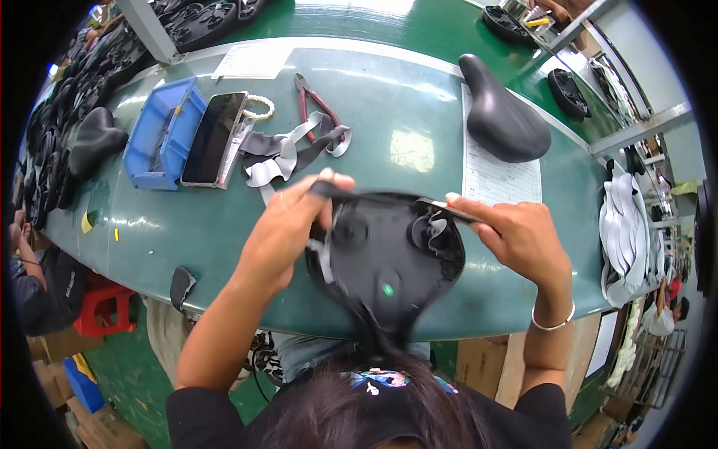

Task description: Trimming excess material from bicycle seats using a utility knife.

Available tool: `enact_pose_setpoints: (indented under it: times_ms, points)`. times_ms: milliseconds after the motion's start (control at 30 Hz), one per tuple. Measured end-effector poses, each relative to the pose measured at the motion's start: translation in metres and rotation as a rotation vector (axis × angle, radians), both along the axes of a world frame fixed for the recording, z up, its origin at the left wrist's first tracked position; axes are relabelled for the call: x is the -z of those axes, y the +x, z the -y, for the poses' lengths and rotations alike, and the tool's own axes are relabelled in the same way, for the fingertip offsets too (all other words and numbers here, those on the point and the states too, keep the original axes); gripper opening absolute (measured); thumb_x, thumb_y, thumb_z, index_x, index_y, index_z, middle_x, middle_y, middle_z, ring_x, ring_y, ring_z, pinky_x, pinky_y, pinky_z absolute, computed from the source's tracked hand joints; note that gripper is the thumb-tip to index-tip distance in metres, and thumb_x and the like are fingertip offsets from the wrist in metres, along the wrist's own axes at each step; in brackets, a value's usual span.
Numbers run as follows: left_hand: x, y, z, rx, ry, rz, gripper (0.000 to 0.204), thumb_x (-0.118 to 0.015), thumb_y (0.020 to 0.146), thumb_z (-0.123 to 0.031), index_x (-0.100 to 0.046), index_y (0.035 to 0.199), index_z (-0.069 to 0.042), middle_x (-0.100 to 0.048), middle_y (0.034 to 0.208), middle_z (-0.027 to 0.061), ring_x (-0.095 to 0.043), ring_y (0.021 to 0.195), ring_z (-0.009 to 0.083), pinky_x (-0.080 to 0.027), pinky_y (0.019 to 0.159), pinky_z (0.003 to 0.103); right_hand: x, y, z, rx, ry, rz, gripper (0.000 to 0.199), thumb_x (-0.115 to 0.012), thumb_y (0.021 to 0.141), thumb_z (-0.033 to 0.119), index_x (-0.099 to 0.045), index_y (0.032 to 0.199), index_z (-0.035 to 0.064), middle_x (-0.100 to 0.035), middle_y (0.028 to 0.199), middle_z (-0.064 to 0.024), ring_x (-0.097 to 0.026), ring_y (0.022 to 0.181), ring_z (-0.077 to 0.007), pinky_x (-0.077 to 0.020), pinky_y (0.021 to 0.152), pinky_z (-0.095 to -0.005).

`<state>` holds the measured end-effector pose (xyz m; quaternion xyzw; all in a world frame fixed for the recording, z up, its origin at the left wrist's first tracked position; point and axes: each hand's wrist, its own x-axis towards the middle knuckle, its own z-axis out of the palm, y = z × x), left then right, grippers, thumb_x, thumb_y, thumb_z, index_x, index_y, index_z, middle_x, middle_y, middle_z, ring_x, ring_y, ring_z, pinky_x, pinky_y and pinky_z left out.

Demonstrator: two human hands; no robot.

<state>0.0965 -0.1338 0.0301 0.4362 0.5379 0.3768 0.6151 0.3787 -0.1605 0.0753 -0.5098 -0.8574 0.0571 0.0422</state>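
A black bicycle saddle (389, 262) lies upside down at the table's near edge, its wide end away from me and its nose toward my body. Pinching its far left rim, my left hand (288, 217) has a dark flap of the cover between thumb and fingers. A pale strip (321, 262) hangs along the left rim below it. My right hand (512, 232) is closed around a slim dark knife-like tool (452, 211), whose tip meets the far right rim. Some grey scrap (434, 228) sits inside the shell on the right. A small green mark (387, 290) shows on the underside.
On the green table (381, 112) are a finished saddle (505, 116) on a paper sheet, red-handled cutting pliers (303, 97), grey fabric scraps (277, 161), a phone (213, 138), a bead bracelet (259, 106) and a blue bin (142, 153). Many saddle parts (90, 82) are heaped at left.
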Motion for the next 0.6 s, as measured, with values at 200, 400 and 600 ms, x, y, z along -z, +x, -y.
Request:
enact_pose_setpoints:
  times_ms: [200, 400, 600]
  points:
    - [-0.003, -0.038, 0.015, -0.024, 0.397, 0.71, 0.039, -0.036, 0.101, -0.028, -0.049, 0.07, -0.008, -0.039, 0.052, -0.0012, -0.046, 0.06, 0.015, -0.039, 0.076, 0.027, -0.017, -0.042, 0.036, -0.126, -0.01, 0.268, 0.052, -0.061, 0.081, 0.013, -0.053, 0.131, 0.0279, -0.047, 0.055, -0.0024, -0.047, 0.046, -0.0205, -0.0364, 0.053, -0.0344]
    - [-0.042, -0.113, -0.005, 0.149, 0.41, 1.192, 0.039, -0.046, 0.094, -0.046, -0.05, 0.074, -0.012, -0.046, 0.06, -0.0029, -0.043, 0.052, 0.0123, -0.035, 0.051, 0.029, -0.016, -0.042, 0.107, 0.132, -0.078, 0.24, 0.06, -0.066, 0.073, 0.009, -0.054, 0.131, 0.0207, -0.042, 0.053, -0.0023, -0.04, 0.04, -0.018, -0.0314, 0.044, -0.0311]
    - [-0.025, 0.003, -0.007, 0.889, 1.043, -0.616, 0.031, -0.072, 0.077, -0.032, -0.061, 0.078, -0.003, -0.058, 0.091, 0.0096, -0.051, 0.091, 0.0234, -0.039, 0.077, 0.035, -0.007, -0.025, 0.097, 0.108, -0.022, 0.165, 0.059, -0.066, 0.073, 0.009, -0.056, 0.129, 0.0212, -0.041, 0.053, -0.0015, -0.04, 0.04, -0.0191, -0.0319, 0.044, -0.0322]
